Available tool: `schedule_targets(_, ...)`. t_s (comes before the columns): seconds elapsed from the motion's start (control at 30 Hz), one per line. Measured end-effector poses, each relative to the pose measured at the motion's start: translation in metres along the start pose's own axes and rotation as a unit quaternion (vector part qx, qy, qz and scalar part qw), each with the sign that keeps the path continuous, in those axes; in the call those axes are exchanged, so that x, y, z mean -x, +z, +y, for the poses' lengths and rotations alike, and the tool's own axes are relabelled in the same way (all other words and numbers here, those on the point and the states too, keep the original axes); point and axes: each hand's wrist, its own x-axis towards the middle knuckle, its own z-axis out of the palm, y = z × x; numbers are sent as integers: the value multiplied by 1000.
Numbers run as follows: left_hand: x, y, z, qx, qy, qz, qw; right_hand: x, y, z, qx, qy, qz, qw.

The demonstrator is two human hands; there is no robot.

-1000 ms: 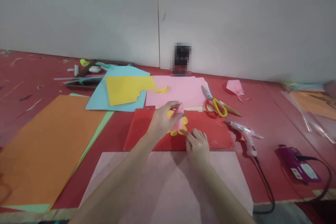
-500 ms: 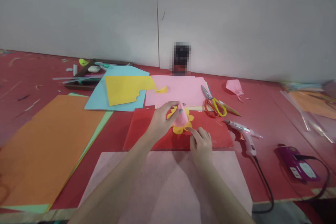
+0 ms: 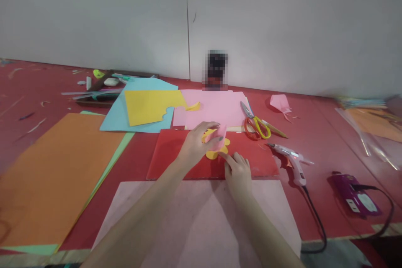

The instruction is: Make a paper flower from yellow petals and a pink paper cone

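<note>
My left hand has its thumb and fingers closed around a pink paper cone, which hides part of its shape. Beneath the cone, a yellow paper flower with rounded petals rests on a red board. The index finger of my right hand presses on the flower's near edge, while the other fingers of that hand are curled in. A pale pink sheet lies under my forearms, in front of the board.
Scissors lie behind the board on the right. A corded glue gun and a purple power socket are at right. Yellow, blue, pink and orange sheets lie behind and left.
The pink cone no longer stands with its tip up; it is turned, and my left fingers cover more of it. My right hand has shifted slightly left along the flower's edge.
</note>
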Motion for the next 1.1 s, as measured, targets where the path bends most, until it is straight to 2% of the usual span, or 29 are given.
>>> schedule_targets(0.17,0,4,-4,-15,-2,-16,1000,-1,0,0,6,4,-7,1000)
schedule_targets(0.53,-1,5,-9,-13,-10,-15,1000,0,0,1,16,20,-5,1000)
schedule_targets(0.83,1,6,-8,0,-59,-23,998,-1,-2,-3,13,3,-7,1000)
schedule_targets(0.9,1,6,-7,-5,-57,-4,998,-1,-3,-3,0,3,4,1000)
schedule_targets(1.03,1,4,-3,-31,-27,79,996,-1,-6,-3,-56,4,62,997)
schedule_targets(1.1,0,2,-2,-48,-7,90,995,-1,-7,-2,-75,4,77,994)
